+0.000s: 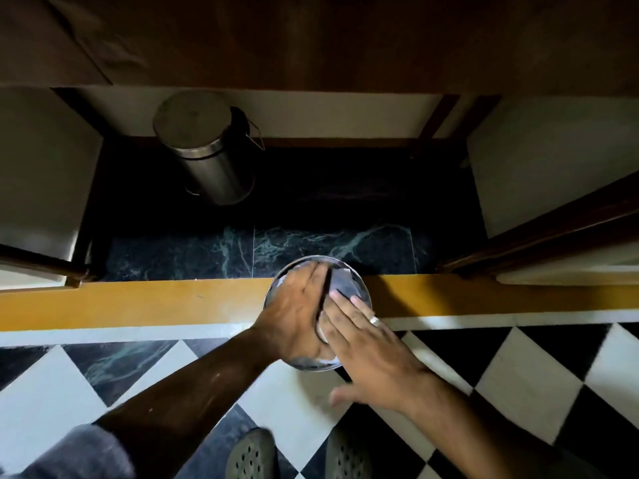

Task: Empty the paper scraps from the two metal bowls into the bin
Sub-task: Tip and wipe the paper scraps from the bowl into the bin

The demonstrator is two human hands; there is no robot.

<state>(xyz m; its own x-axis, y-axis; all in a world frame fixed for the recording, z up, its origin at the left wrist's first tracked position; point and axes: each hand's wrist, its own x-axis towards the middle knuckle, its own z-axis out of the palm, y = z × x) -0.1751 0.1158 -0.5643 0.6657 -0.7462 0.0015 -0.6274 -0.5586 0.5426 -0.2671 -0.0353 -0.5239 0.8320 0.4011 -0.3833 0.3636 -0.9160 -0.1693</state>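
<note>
A round metal bowl [361, 285] is held above the yellow wooden sill, low in the middle of the view. White paper scraps [343, 273] show inside it at the far right. My left hand [294, 316] covers the bowl's left half, palm over the near rim, and appears to grip it. My right hand [373, 357], wearing a ring, lies flat with its fingers spread on the scraps at the bowl's right side, thumb held away. A steel pedal bin [207, 150] stands inside the open cupboard, far left of the bowl, lid down. Only one bowl is visible.
The cupboard has a dark marble floor [242, 250] and pale side walls, with open doors at the left [38, 264] and right [539, 236]. A yellow sill [138, 302] runs across the front. The chequered tile floor and my shoes [252, 454] are below.
</note>
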